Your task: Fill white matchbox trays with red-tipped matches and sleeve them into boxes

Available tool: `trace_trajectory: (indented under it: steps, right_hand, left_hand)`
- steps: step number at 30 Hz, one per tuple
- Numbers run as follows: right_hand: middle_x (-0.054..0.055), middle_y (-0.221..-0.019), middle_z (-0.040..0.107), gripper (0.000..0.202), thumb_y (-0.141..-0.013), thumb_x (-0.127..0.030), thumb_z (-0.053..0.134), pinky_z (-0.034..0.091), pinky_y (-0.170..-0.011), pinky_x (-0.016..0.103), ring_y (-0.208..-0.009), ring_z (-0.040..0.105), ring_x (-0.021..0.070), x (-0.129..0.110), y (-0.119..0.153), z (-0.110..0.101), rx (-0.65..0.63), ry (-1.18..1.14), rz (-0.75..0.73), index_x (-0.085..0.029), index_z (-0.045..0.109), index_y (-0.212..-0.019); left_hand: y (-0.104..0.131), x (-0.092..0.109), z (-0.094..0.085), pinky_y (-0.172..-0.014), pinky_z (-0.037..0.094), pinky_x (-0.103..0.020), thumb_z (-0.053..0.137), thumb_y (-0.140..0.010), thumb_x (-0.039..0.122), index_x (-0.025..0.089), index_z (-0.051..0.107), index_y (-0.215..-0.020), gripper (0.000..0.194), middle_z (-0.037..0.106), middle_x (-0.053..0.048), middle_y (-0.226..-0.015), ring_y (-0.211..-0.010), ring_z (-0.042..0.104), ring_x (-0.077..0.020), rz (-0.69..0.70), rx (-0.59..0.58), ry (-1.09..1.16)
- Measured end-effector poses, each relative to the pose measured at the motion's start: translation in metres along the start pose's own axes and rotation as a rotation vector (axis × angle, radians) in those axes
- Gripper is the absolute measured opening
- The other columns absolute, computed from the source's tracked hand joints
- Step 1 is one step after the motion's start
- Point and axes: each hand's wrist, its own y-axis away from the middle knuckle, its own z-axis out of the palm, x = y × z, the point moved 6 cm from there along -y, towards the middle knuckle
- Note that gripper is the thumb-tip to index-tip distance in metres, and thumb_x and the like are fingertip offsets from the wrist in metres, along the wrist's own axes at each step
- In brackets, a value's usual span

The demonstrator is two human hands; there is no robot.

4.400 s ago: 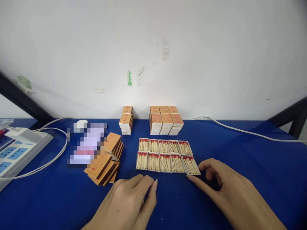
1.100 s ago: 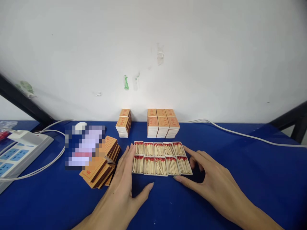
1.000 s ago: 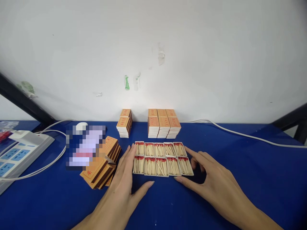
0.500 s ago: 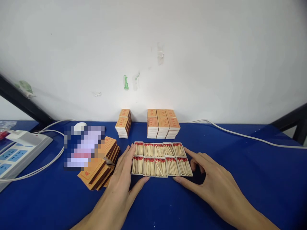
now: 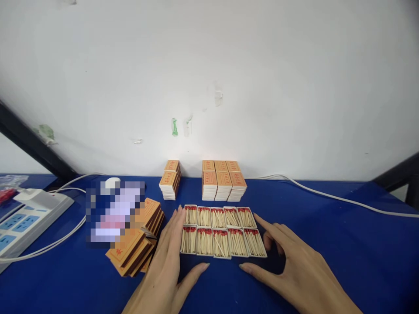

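Two rows of open matchbox trays (image 5: 221, 256), filled with red-tipped matches (image 5: 205, 240), lie side by side on the blue table. My left hand (image 5: 170, 257) is open along their left side, its fingers straight and close against the edge. In front of the trays, its thumb is stretched out, a small gap away. On the right, my right hand (image 5: 288, 261) is open too. Its index fingertip is at the right edge of the back row, and its thumb points inward just short of the front row. Its other fingers curl loosely underneath.
Stacked matchboxes (image 5: 224, 179) stand by the wall, with a smaller stack (image 5: 169, 179) to their left. A leaning pile of matchboxes (image 5: 131, 248) sits beside my left forearm. Behind it are a blurred-out phone (image 5: 121, 209), a power strip (image 5: 36, 222) and a white cable (image 5: 327, 199).
Both thumbs have drawn back from the front edge of the trays, which they were touching or nearly touching. The view has tilted up, so everything appears lower. The trays keep their arrangement.
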Motion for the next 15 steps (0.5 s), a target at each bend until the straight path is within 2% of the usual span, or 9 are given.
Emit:
trace_trajectory:
  steps: [4,9,12,15]
  right_hand:
    - [0.003,-0.095,0.078,0.097,-0.089,-0.080,0.086,0.072,-0.070,0.045,-0.079,0.078,0.0292,0.003,0.001,0.001,-0.005,-0.002,-0.001,-0.032,0.065,-0.171]
    - [0.003,-0.098,0.077,0.101,-0.091,-0.081,0.084,0.072,-0.075,0.046,-0.083,0.079,0.0293,0.010,0.006,0.003,-0.016,-0.026,-0.013,-0.029,0.060,-0.174]
    - [0.003,-0.104,0.077,0.102,-0.094,-0.080,0.083,0.072,-0.080,0.046,-0.088,0.078,0.0282,0.015,0.008,0.002,-0.026,-0.042,0.000,-0.032,0.052,-0.178]
    - [0.003,-0.110,0.077,0.100,-0.097,-0.079,0.082,0.072,-0.087,0.046,-0.093,0.079,0.0273,0.016,0.010,-0.002,-0.040,-0.082,0.007,-0.035,0.047,-0.180]
  left_hand:
    - [0.000,0.013,-0.002,-0.130,0.051,-0.069,0.063,-0.119,0.037,0.031,-0.001,-0.191,0.096,0.028,-0.020,-0.193,-0.175,0.038,-0.0431,0.064,-0.012,-0.092]
    - [0.001,0.035,-0.011,-0.135,0.050,-0.063,0.065,-0.116,0.033,0.030,0.011,-0.191,0.092,0.036,-0.016,-0.191,-0.174,0.041,-0.0411,0.158,0.013,-0.125]
    - [0.006,0.049,-0.018,-0.134,0.055,-0.056,0.060,-0.116,0.021,0.033,0.030,-0.186,0.078,0.053,-0.010,-0.183,-0.169,0.051,-0.0363,0.233,0.060,-0.074]
    - [0.009,0.056,-0.024,-0.121,0.068,-0.046,0.057,-0.116,0.009,0.032,0.055,-0.169,0.058,0.078,-0.007,-0.154,-0.150,0.073,-0.0293,0.335,0.109,-0.018]
